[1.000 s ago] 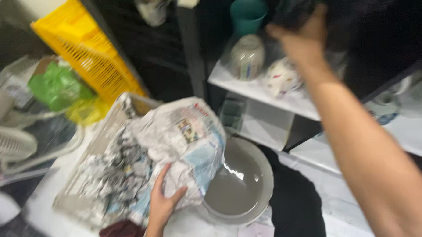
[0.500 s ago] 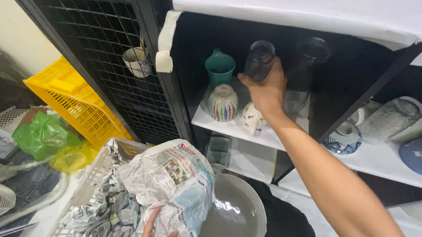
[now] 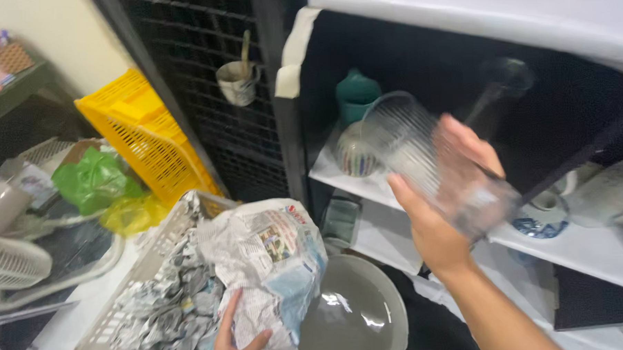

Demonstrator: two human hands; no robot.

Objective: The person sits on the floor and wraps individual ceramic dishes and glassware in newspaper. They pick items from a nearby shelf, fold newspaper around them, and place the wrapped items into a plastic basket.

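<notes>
Item: ribbed clear glass tumbler (image 3: 432,167). Your right hand (image 3: 440,212) is wrapped around its lower body, fingers (image 3: 473,145) over the top side and thumb beneath, so the glass lies tilted with its open mouth toward the upper left. It hangs in the air in front of the dark shelf unit, just out from the white shelf (image 3: 576,245). The full-palm grip suits a smooth, breakable thing; the outline is blurred.

Item: crumpled newspaper bundle (image 3: 269,256). Your left hand (image 3: 238,340) grips its lower edge, fingers curled into the paper, pinning it against the rim of the white plastic basket (image 3: 146,270), which is itself packed with more crushed newsprint.

Item: grey round basin (image 3: 354,315), just beside the bundle, low between your two arms.

Item: shelf stock. A teal cup (image 3: 356,97) stands behind a striped rounded jar (image 3: 356,156) at the shelf's left end; a blue-patterned dish (image 3: 541,225) sits to the right, partly behind the tumbler.

Item: surroundings. Yellow crate (image 3: 141,136) leaning at the black mesh panel, a green bag (image 3: 94,182) near it, a small cup (image 3: 239,81) hung on the mesh.
</notes>
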